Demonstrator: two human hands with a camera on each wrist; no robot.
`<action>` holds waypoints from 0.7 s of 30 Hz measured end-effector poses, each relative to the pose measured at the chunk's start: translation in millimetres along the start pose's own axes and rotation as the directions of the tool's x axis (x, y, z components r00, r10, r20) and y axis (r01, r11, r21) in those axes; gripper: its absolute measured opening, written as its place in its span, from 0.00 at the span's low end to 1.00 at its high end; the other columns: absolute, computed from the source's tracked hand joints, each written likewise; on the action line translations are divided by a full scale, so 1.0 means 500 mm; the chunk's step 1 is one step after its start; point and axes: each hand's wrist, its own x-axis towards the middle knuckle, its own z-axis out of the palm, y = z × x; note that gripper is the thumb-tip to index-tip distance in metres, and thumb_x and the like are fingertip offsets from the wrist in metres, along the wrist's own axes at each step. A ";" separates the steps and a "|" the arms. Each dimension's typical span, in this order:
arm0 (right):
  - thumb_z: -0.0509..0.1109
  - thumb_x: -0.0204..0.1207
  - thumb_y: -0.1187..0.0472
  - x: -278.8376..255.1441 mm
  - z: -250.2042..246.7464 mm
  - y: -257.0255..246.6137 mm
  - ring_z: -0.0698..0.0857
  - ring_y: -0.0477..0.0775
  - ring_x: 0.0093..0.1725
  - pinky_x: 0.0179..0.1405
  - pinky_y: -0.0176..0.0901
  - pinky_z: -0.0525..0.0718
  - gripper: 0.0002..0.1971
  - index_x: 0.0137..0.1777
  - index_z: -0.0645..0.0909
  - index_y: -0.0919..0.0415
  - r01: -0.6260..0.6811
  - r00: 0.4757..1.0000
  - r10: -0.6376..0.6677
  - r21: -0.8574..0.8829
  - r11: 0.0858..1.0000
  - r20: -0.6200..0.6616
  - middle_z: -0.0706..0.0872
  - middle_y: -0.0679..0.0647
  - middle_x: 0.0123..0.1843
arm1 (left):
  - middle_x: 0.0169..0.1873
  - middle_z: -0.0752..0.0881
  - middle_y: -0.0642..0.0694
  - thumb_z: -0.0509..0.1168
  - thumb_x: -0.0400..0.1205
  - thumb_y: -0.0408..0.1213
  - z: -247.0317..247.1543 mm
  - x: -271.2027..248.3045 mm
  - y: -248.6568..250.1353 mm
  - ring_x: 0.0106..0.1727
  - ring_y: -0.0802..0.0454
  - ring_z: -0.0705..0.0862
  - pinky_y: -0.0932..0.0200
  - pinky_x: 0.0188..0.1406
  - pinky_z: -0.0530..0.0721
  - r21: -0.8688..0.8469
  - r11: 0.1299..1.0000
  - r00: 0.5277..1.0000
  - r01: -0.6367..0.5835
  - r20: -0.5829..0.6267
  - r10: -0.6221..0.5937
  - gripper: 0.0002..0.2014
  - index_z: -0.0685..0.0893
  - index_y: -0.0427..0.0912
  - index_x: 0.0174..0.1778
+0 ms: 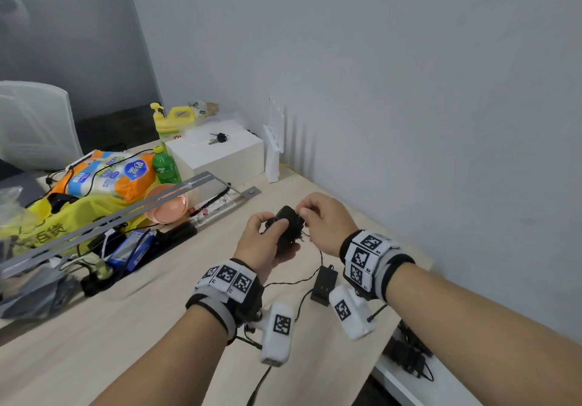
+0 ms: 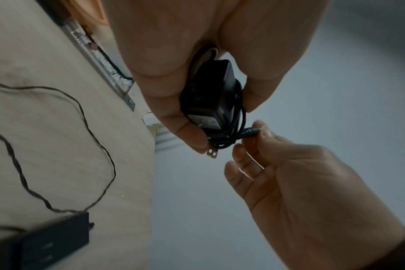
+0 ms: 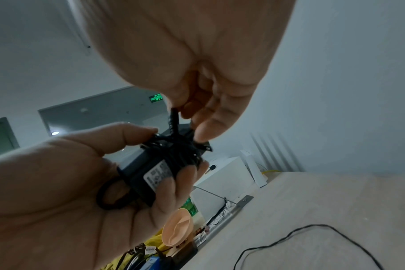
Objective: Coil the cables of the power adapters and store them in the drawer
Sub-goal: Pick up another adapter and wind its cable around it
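Note:
My left hand [image 1: 267, 238] grips a black power adapter [image 1: 288, 226] [image 2: 210, 95] [image 3: 160, 169] above the wooden table, its thin cable wound round the body. My right hand [image 1: 318, 216] pinches the cable's barrel plug end [image 2: 249, 132] [image 3: 173, 118] right at the adapter. A second black adapter [image 1: 324, 284] [image 2: 53, 241] lies flat on the table below my hands, its loose cable [image 2: 92, 142] [image 3: 312, 235] curling over the wood. At the lower right, an open white drawer [image 1: 419, 383] holds dark adapters with cables [image 1: 406, 355].
Clutter fills the table's left: a yellow bag [image 1: 63, 223], tissue pack [image 1: 107, 175], pink bowl [image 1: 165, 204], metal rails [image 1: 126, 210], green bottle [image 1: 165, 166], blue boxes [image 1: 132, 248]. A white box with keys [image 1: 217, 153] and a white router [image 1: 272, 150] stand by the wall.

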 end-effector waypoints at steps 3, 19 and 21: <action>0.63 0.82 0.64 -0.006 0.009 0.017 0.79 0.40 0.39 0.44 0.38 0.75 0.07 0.45 0.82 0.55 -0.026 1.000 0.026 -0.009 1.000 -0.016 0.81 0.42 0.37 | 0.51 0.86 0.30 0.65 0.83 0.35 -0.004 0.010 -0.014 0.34 0.38 0.86 0.51 0.34 0.87 0.111 0.993 0.999 -0.040 0.013 0.039 0.12 0.71 0.45 0.59; 0.66 0.66 0.29 -0.142 -0.048 0.206 0.88 0.50 0.49 0.55 0.56 0.88 0.33 0.67 0.73 0.46 -0.465 0.871 0.487 0.214 0.859 -0.064 0.85 0.45 0.50 | 0.50 0.85 0.32 0.65 0.81 0.39 0.128 0.023 -0.182 0.43 0.44 0.84 0.55 0.39 0.81 -0.104 0.959 0.957 0.263 0.154 -0.246 0.21 0.78 0.30 0.66; 0.67 0.61 0.26 -0.168 -0.059 0.237 0.87 0.50 0.52 0.59 0.52 0.85 0.39 0.72 0.69 0.42 -0.486 0.865 0.499 0.154 0.860 -0.053 0.85 0.45 0.53 | 0.50 0.85 0.31 0.63 0.82 0.36 0.163 0.023 -0.213 0.37 0.46 0.86 0.57 0.28 0.82 -0.076 0.954 0.947 0.289 0.167 -0.274 0.20 0.75 0.28 0.68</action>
